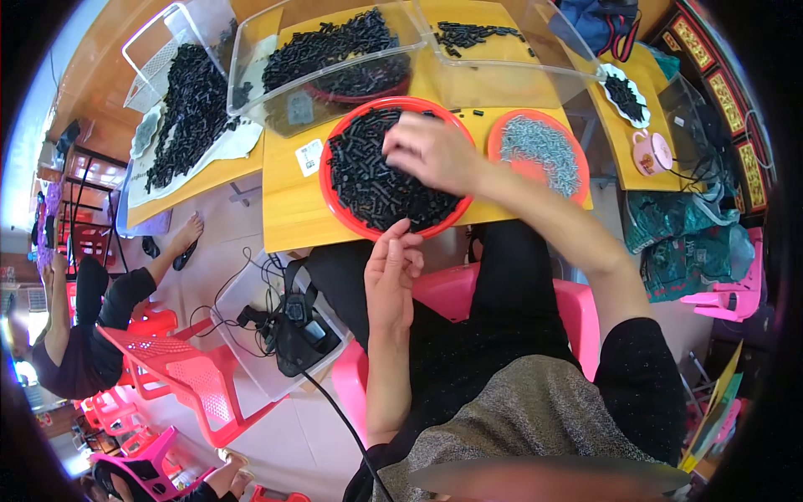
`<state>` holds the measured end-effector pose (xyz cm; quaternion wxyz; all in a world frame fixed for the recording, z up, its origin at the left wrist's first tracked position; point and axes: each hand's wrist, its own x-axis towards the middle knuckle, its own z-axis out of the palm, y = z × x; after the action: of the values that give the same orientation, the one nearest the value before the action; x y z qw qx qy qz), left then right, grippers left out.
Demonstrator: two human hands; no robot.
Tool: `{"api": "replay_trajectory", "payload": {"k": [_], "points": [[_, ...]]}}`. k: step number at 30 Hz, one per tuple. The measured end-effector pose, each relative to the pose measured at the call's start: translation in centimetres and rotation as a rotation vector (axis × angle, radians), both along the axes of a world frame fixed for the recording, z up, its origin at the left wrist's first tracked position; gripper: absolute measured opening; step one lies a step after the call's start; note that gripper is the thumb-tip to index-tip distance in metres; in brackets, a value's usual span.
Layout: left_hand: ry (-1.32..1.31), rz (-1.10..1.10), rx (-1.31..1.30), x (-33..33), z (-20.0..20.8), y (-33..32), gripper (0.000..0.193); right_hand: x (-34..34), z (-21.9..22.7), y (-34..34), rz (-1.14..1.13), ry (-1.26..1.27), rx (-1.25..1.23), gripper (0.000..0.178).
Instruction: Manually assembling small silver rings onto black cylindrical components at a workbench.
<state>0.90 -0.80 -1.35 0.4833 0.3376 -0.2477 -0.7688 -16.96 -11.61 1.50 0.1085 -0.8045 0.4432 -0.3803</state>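
Observation:
A round red basin (335, 212) full of short black tube-like pieces (372, 180) stands in front of me on the yellow table. My right hand (431, 152) reaches over it from the right, its fingers bent down at the black pieces; what they grip is hidden. At the basin's near rim is my left hand (391, 272), palm turned up, thumb and fingertips drawn together. Anything between those fingertips is too small to make out. Right of the basin, a red plate (525, 171) bears many silvery screws (539, 144).
Clear plastic bins (288, 117) with more black pieces line the back. Another heap (188, 109) lies on the left table. At right are a white dish (623, 96) and a pink lidded mug (652, 153). A person sits at far left near a red chair (188, 368); a cable (339, 410) runs beside me.

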Motion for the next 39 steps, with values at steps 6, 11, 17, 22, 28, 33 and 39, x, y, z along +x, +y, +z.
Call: {"api": "replay_trajectory", "payload": {"k": [6, 11, 17, 22, 28, 33, 39], "points": [[0.15, -0.1, 0.084, -0.5, -1.1, 0.8, 0.027, 2.1, 0.0, 10.1, 0.038, -0.28, 0.083, 0.011], [0.236, -0.152, 0.201, -1.4, -0.8, 1.4, 0.024, 0.9, 0.0, 12.8, -0.069, -0.35, 0.165, 0.013], [0.338, -0.182, 0.288, -2.1, -1.5, 1.4, 0.02, -1.5, 0.5, 14.4, -0.062, -0.105, 0.187, 0.015], [0.304, -0.173, 0.237, -1.9, -1.3, 1.5, 0.021, -6.6, 0.8, 12.5, -0.418, 0.041, 0.068, 0.007], [0.26, -0.155, 0.233, -1.7, -0.1, 1.2, 0.021, -13.1, -1.4, 10.7, -0.476, 0.281, 0.323, 0.009], [0.306, -0.15, 0.193, -1.4, -0.5, 1.1, 0.022, -13.1, -1.5, 10.5, -0.446, 0.351, 0.308, 0.007], [0.385, -0.121, 0.24, -0.9, -1.8, 0.9, 0.02, -10.9, 0.9, 11.7, -0.669, 0.445, 0.19, 0.008]]}}
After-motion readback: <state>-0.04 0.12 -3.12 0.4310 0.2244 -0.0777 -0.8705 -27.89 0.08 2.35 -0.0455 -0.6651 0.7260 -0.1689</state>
